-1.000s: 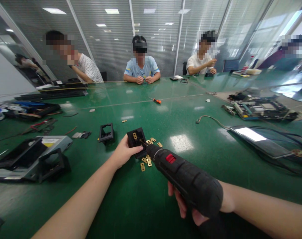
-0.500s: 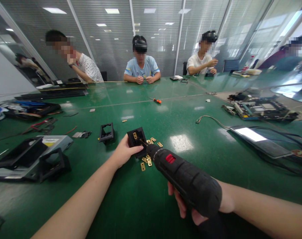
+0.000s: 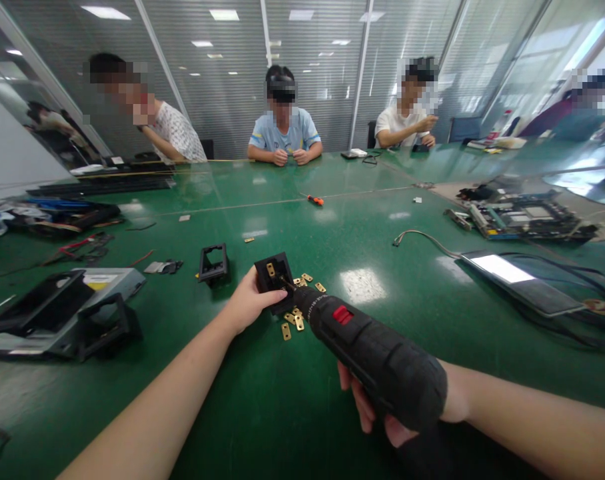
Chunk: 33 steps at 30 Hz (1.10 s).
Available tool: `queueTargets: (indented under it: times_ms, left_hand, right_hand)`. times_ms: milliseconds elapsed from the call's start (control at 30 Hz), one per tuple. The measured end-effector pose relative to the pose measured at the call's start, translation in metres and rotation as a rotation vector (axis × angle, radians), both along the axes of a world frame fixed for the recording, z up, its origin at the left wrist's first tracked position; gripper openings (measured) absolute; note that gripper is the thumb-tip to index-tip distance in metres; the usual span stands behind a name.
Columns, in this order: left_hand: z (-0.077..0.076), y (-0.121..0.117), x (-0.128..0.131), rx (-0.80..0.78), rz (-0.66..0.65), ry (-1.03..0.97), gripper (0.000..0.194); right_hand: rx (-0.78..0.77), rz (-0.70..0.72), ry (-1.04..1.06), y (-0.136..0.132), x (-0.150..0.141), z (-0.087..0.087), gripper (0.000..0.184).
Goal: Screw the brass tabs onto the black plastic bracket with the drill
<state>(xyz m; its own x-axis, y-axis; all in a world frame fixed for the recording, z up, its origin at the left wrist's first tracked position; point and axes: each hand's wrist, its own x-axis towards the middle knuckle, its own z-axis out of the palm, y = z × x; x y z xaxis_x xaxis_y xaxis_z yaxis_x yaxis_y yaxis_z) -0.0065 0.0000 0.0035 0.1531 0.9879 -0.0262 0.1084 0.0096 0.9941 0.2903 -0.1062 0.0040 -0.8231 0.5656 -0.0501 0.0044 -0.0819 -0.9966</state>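
Fingers of the left hand (image 3: 251, 301) are clamped on an open, square-sided black plastic box (image 3: 278, 270), thumb pressed over its near edge, the others mostly out of sight along its left side. Across from it, the right hand (image 3: 366, 412) has its fingers curled around the grip of a bulky black power drill (image 3: 377, 360), much of that grip hidden under the body. And the slim metal bit (image 3: 291, 287) points right into the box, over the glossy green counter (image 3: 242, 400)! Whether its tip is seated on anything, I can't tell from here. A small brass plate with holes (image 3: 270, 269) sits inside, toward the far left, just beyond the tip. Now, the danger: the drill comes in slanted, so a poorly lined-up tip could skip sideways and score the plastic. That thumb is very near the bit, so a slip might well nip it. Should the left hold loosen, the turning force could twist the box round. Just beside it, loose brass plates (image 3: 299, 323) lie scattered; a nudge from the drill may knock them farther. A second black plastic frame (image 3: 215, 275) stands to the left, near but apart.
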Motion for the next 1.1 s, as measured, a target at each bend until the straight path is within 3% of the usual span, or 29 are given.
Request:
queueTargets:
  times_ms: [267, 1100]
  left_hand:
    - [0.002, -0.001, 0.000, 0.018, 0.008, 0.041, 0.067]
    - [-0.001, 0.001, -0.001, 0.027, 0.012, 0.042, 0.067]
  right_hand:
    - [0.024, -0.024, 0.000, 0.001, -0.003, 0.009, 0.052]
    - [0.023, -0.021, -0.001, 0.001, -0.003, 0.013, 0.053]
